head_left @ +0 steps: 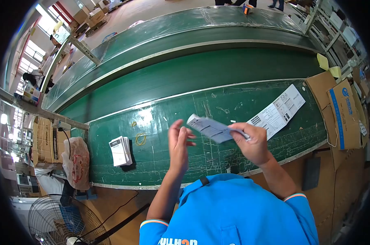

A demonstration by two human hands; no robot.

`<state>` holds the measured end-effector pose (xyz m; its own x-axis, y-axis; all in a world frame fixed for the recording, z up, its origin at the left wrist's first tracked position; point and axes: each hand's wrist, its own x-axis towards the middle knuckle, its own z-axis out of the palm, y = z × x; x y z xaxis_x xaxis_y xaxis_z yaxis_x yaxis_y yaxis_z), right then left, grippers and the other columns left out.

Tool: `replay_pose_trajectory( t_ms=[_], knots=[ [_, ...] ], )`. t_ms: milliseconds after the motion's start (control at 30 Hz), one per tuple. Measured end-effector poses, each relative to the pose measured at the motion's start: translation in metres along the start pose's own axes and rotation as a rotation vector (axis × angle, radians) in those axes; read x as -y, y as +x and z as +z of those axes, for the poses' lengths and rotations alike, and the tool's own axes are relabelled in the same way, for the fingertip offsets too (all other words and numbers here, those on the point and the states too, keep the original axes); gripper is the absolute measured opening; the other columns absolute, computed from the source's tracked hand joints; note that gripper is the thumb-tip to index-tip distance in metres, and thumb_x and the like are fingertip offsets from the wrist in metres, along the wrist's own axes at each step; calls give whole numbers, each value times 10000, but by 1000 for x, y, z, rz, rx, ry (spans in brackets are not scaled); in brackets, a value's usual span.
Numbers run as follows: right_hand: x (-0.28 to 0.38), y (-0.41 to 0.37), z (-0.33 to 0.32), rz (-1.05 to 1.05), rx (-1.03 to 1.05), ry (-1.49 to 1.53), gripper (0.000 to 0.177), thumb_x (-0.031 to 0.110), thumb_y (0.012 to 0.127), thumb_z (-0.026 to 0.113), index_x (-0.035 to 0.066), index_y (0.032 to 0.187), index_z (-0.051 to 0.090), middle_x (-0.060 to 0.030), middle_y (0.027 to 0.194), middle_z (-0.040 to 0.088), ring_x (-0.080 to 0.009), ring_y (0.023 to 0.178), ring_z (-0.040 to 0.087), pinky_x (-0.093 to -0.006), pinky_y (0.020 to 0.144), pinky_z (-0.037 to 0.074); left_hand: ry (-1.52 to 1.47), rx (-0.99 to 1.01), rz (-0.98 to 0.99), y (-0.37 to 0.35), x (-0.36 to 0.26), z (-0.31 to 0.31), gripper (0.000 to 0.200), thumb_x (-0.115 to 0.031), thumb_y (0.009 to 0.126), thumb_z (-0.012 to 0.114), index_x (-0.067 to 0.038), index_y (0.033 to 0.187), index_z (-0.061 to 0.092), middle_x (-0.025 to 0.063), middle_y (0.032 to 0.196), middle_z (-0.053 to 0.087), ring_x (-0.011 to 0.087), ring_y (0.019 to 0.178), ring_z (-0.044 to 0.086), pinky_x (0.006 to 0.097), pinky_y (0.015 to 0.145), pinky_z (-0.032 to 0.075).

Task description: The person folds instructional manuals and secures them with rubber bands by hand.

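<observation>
My right hand [251, 143] pinches one end of a printed paper sheet [213, 129], held tilted above the green bench. The sheet's far end curls over, close to my left hand [179, 143]. That left hand is raised with its fingers apart, and a small gap shows between it and the paper. Behind my right hand, a long printed leaflet [282, 108] lies flat on the bench, its near end partly hidden by the hand. To the left stands a neat stack of folded leaflets [120, 151].
Rubber bands [141, 139] lie on the scratched green bench [172, 163]. A conveyor belt [193, 67] runs behind it. Cardboard [343, 116] stands at the right end. A plastic bag [76, 162] hangs at the left, above a wire-caged fan [56, 218].
</observation>
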<state>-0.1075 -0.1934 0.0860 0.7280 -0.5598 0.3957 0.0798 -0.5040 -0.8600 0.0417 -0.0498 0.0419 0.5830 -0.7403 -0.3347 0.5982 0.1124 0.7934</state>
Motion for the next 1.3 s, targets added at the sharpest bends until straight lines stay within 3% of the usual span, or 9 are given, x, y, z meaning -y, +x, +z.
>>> replay_pose_trajectory(
  t_ms=[67,167,200,300,433,600,667,833,1300],
  knots=[
    [10,8,-11,103,32,46,159,22,744,620,-23,895,594,-114,760,630,-121,703,609,-230,614,471,947,-152,854,-11,-17,3,531,-289,859,502,-17,1259,283,133,1052,522,200,769,577,285,653,456],
    [12,15,-12,228,313,122,176,69,780,597,-14,935,598,-92,777,635,-95,688,587,-222,608,464,1143,-91,1001,-20,-47,32,489,-259,833,561,-4,1208,377,98,976,554,151,753,561,258,674,441],
    [12,14,-8,226,325,127,176,69,780,597,-14,935,598,-92,777,635,-95,688,587,-222,608,464,1147,-105,997,-18,-45,29,489,-259,833,561,-4,1208,377,98,976,554,151,753,561,258,674,441],
    [-4,8,6,219,268,217,241,71,792,589,-13,1016,555,-78,837,630,-93,734,580,-218,632,461,547,136,250,-10,-21,14,193,-135,837,560,2,973,564,21,842,586,67,762,523,217,679,431],
    [-14,6,15,329,78,517,541,64,803,578,2,1257,289,-103,977,577,-124,855,559,-237,722,455,525,85,280,-8,-3,10,200,-160,847,552,1,966,553,21,811,587,66,728,524,218,657,432],
    [-21,-11,26,389,-10,572,569,87,795,598,24,1271,292,-109,990,554,-135,860,556,-250,727,456,390,35,292,-2,9,13,167,-128,848,548,11,939,553,31,818,592,67,730,527,210,652,432],
    [-19,-12,30,64,-127,152,577,76,791,594,61,1284,294,-109,970,548,-153,846,554,-257,720,455,368,42,298,-3,14,17,160,-123,842,556,8,935,553,33,823,594,68,732,527,215,656,434],
    [-25,-9,18,143,-174,152,176,64,770,620,16,927,555,-79,916,550,-107,726,546,-219,629,450,390,39,324,-5,14,23,137,-131,844,554,-12,913,551,35,824,600,71,732,542,214,664,435],
    [-38,-15,18,173,-286,317,211,13,745,639,0,908,505,-110,1028,565,-104,769,592,-202,640,480,270,1,354,-2,23,14,170,-136,837,570,-2,940,548,32,845,590,76,760,528,221,688,429]
  ],
)
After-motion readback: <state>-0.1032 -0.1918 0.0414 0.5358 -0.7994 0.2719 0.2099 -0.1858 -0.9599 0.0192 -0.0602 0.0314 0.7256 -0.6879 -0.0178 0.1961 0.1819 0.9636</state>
